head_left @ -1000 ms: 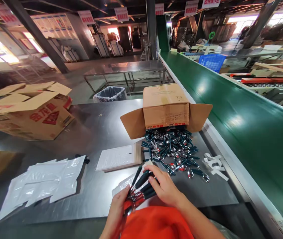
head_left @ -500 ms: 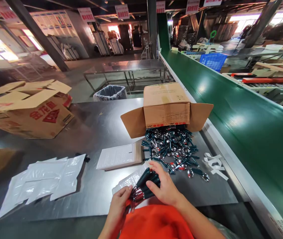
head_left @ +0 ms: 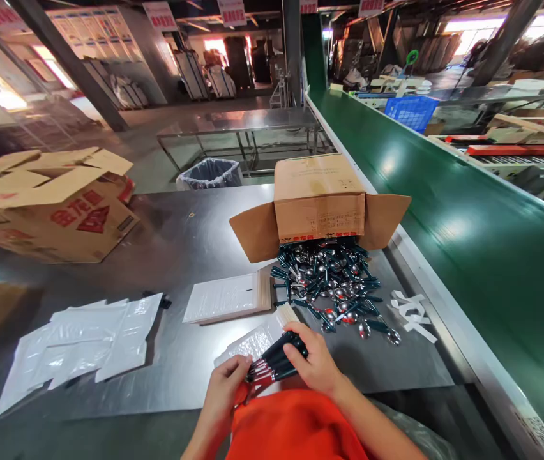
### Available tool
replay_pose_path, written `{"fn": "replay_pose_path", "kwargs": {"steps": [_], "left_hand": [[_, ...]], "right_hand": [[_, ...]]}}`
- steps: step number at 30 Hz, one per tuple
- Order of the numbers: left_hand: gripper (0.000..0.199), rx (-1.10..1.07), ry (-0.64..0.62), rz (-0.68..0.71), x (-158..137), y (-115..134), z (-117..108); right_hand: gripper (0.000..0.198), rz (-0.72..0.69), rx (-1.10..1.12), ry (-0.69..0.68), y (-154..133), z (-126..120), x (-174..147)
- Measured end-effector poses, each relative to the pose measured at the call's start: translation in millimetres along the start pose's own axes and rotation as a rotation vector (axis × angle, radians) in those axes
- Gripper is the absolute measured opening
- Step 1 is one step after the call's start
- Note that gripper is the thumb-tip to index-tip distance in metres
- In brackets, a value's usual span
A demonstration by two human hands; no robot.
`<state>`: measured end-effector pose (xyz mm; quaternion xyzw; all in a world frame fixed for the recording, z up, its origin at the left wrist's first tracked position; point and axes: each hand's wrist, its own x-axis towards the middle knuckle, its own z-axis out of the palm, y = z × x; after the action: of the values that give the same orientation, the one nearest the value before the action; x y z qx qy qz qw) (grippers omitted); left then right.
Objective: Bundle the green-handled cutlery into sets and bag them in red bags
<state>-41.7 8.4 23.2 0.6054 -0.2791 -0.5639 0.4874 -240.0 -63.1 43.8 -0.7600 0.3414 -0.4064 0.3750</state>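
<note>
A bundle of dark-green-handled spoons point(head_left: 279, 358) is held between both hands, close to my body at the table's front edge. My left hand point(head_left: 226, 383) grips the metal necks at the lower left, with the bowls mostly hidden. Around the dark handles at the upper right, my right hand point(head_left: 314, 358) is closed, its thumb lying along them. Just beyond the bundle lies a stack of clear plastic bags point(head_left: 257, 335) on the steel table. A large heap of loose spoons point(head_left: 332, 281) spills from a tipped cardboard box point(head_left: 320, 214) ahead of my right hand.
A stack of white packets point(head_left: 224, 297) sits left of the heap. Several white filled bags point(head_left: 85, 338) overlap at the left, below an open carton point(head_left: 52, 211). White strips point(head_left: 413, 314) lie beside the green conveyor belt point(head_left: 444, 191). A lined bin point(head_left: 209, 174) stands beyond the table.
The handles in my right hand have drawn closer together and tilted lower. Both hands remain on the bundle, and the whole view has shifted slightly.
</note>
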Motion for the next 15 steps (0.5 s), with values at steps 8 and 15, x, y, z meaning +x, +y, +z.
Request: {"fn": "replay_pose_path", "kwargs": {"steps": [8,15], "left_hand": [[0.057,0.074,-0.017,-0.012,6,-14,4],[0.056,0.096,0.034,-0.115,18,-23,11]], "right_hand": [[0.028,0.259,0.118,0.108,9,11,4],[0.025,0.406,0.23,0.073,22,14,-5]]}}
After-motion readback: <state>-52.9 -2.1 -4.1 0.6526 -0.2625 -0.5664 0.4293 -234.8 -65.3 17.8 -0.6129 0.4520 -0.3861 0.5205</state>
